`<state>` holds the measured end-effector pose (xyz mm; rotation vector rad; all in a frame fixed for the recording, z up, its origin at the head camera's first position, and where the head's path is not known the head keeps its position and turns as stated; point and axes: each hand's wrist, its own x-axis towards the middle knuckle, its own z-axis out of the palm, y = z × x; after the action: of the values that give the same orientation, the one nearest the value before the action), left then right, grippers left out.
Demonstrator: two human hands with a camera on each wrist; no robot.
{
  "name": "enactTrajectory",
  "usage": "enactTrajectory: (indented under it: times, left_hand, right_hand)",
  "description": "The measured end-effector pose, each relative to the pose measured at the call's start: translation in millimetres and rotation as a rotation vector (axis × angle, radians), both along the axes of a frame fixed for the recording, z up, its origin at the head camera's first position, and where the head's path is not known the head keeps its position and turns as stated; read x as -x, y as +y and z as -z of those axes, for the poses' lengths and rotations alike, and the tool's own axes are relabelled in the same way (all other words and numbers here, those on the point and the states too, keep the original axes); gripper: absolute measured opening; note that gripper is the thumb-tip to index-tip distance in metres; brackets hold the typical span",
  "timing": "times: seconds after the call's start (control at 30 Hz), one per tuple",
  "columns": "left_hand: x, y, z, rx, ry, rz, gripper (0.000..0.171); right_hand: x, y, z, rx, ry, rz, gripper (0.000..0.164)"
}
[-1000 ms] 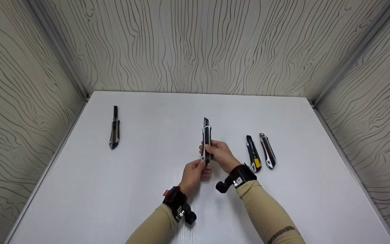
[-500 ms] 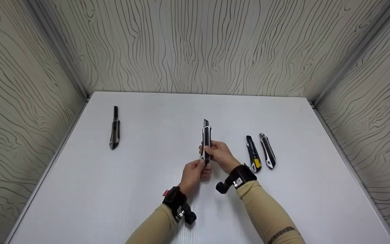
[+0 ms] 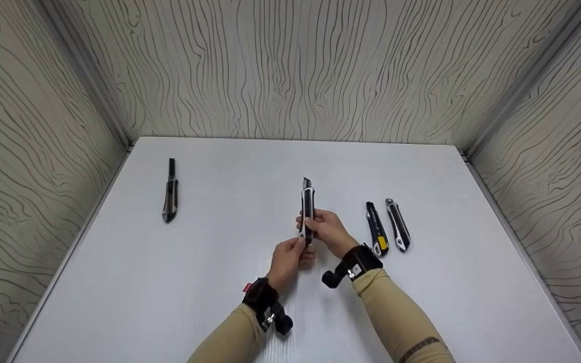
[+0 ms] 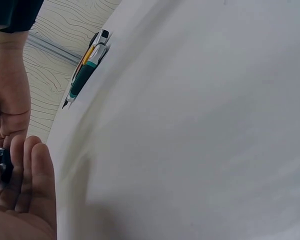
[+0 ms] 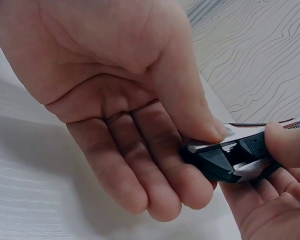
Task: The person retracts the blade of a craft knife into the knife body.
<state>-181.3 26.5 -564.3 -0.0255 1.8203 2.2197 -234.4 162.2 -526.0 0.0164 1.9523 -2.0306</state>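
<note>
1. Pale panels [image 3: 280, 70] with dark, wavy wood-grain lines stand beyond the silver-and-black utility knife [image 3: 308, 201] in the person's hands and to both sides of it; grey metal posts [image 3: 78, 70] run up the corners.
2. Beneath this held knife spreads a flat white tabletop [image 3: 240, 191] with faint grain.
3. Both hands have the held knife, roughly midway between the table's left and right edges; its short silver blade [image 3: 306, 182] points away from the person.
4. At the near end of the held knife, the left hand [image 3: 286, 257] pinches the handle between thumb and forefinger; its other three fingers are bent a little and spread below, free of the handle.
5. Higher on the held knife, from its right side, the right hand [image 3: 331, 229] grips the handle, thumb on the upper face and fingers curled behind, partly hidden.
6. Well to the left of the held knife lies a slim brown-and-black utility knife [image 3: 170, 201] with a narrow dark front section.
7. Right of the held knife lie a black cutter with a yellow patch [image 3: 378, 229] and, just beside it, a silver-and-black cutter [image 3: 398, 224], both slanted.
8. Nearer the person than the held knife, black wrist straps with cameras [image 3: 362, 258] sit against tan sleeves [image 3: 401, 315].
</note>
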Motion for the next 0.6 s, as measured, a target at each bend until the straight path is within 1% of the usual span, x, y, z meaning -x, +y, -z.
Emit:
enactTrajectory:
  times: [0.3, 0.37, 0.47, 0.53, 0.6]
  left_hand:
    - [0.6, 0.5, 2.1, -0.003, -0.005, -0.013, 0.037]
    - [-0.5, -0.3, 0.9, -0.009, 0.005, -0.016, 0.036]
    - [-1.6, -1.2, -3.2, -0.045, 0.015, -0.015, 0.035]
    - [-1.4, -1.1, -5.7, -0.055, 0.010, -0.013, 0.035]
    - [-0.2, -0.4, -7.4, -0.056, -0.019, -0.016, 0.035]
  right_hand:
    - [0.8, -0.9, 1.3, -0.023, -0.021, 0.024, 0.037]
    - [0.8, -1.1, 1.4, -0.024, -0.024, 0.027, 0.037]
    - [1.0, -1.0, 1.6, -0.035, -0.015, 0.014, 0.039]
    - [0.8, -1.0, 1.2, -0.047, -0.011, 0.006, 0.041]
    - [0.5, -0.8, 0.4, -0.061, -0.009, 0.002, 0.042]
